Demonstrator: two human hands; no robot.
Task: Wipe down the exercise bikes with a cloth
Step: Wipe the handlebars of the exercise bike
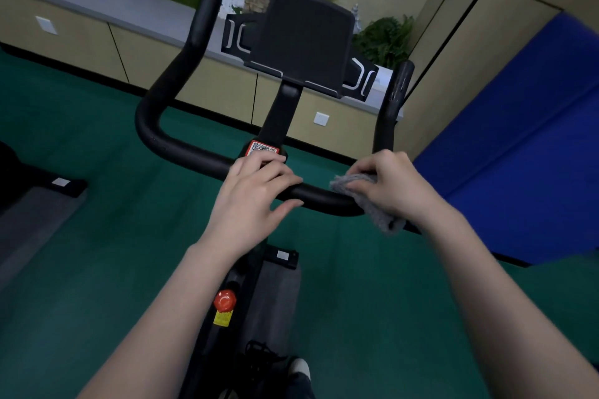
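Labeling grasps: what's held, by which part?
Right hand grips the grey cloth by its upper end, against the handlebar. Left hand only rests on it.

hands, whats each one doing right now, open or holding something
Left hand: open, fingers resting fairly straight across the handlebar, holding nothing.
Right hand: closed on the grey cloth, pressing it to the handlebar's right bend.

Handlebar: smooth matt black, rubber-like coating. Cloth, 4 o'clock: grey, coarse nubby weave. Tablet holder, 12 o'clock: matt black plastic, finely grained. Knob, 6 o'clock: glossy red plastic. Wall pad, 3 o'clock: blue, slight sheen.
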